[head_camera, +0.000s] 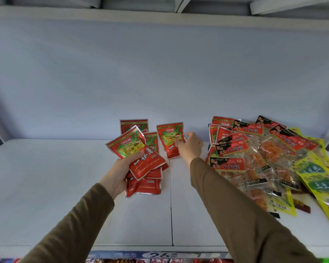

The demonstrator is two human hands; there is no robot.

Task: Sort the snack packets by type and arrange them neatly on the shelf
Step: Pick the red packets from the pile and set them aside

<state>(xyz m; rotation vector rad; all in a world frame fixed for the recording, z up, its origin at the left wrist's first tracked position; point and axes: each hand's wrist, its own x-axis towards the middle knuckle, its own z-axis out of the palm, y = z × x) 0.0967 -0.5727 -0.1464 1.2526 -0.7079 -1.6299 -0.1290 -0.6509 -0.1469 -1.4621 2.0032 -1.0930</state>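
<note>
My left hand (122,172) grips a fanned bunch of small red snack packets (139,160) above the white shelf (65,186). Behind the bunch, one red packet (134,125) leans upright on the back wall. My right hand (190,146) pinches the right edge of another red packet (168,139) standing at the shelf's middle. On the right lies a mixed pile: red packets (219,128), clear packets with red and black labels (234,164) and yellow-green packets (315,179).
The shelf's back wall (160,73) is bare white. A seam (171,205) runs down the shelf's middle. The front edge carries a blue price strip (160,254), with more packets on the shelf below. An upper shelf (160,14) hangs overhead.
</note>
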